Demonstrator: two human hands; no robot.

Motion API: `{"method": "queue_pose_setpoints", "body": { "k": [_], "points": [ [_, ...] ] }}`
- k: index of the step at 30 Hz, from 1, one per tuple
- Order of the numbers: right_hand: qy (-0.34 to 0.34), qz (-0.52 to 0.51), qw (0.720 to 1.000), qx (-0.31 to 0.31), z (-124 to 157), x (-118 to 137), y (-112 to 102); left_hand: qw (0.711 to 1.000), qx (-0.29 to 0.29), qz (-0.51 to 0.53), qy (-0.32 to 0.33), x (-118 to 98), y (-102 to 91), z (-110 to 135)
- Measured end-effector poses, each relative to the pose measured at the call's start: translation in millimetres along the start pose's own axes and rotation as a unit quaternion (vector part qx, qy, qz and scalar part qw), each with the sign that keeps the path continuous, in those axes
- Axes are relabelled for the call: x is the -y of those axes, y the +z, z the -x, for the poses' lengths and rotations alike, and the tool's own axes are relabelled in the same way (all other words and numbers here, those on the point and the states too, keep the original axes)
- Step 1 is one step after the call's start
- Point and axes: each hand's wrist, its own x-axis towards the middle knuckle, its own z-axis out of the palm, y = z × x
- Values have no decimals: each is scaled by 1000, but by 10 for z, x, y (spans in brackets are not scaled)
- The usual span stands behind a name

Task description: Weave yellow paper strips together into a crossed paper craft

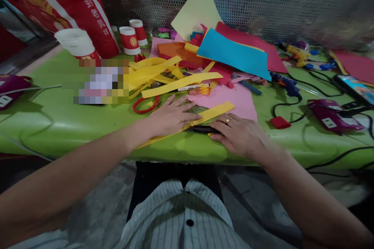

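Observation:
My left hand [172, 116] lies flat on a yellow strip [217, 112] near the table's front edge, its fingers spread. The strip runs on under the hand and out at the lower left, and a bend or join shows beside the fingertips. My right hand [239, 134] is closed around a slim black tool [203, 129], whose tip reaches the strip. Fingers hide most of this tool, so its exact kind is unclear. Just beyond my left hand lies a red ring-shaped handle [146, 104].
More yellow strips [163, 71], a marker [193, 87] and coloured sheets [236, 51] are heaped behind the hands. Paper cups [128, 41] and a red bag [87, 7] stand at left. To the right are a glue gun [288, 85], cables and a purple box [336, 116].

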Motion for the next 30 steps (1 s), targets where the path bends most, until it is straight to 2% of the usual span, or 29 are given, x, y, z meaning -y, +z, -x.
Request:
{"method": "queue_pose_setpoints", "body": {
  "k": [6, 15, 22, 30],
  "points": [
    [19, 6, 1000, 22, -5, 26, -15, 1000, 7, -3, -2, -10, -20, 3],
    [23, 21, 999, 24, -22, 50, -32, 1000, 5, -1, -7, -14, -11, 3],
    [4, 3, 1000, 18, 15, 67, -55, 1000, 6, 0, -4, -8, -12, 11],
    [53, -13, 998, 31, 76, 63, -66, 1000, -8, 8, 3, 15, -48, 3]
  ]
}}
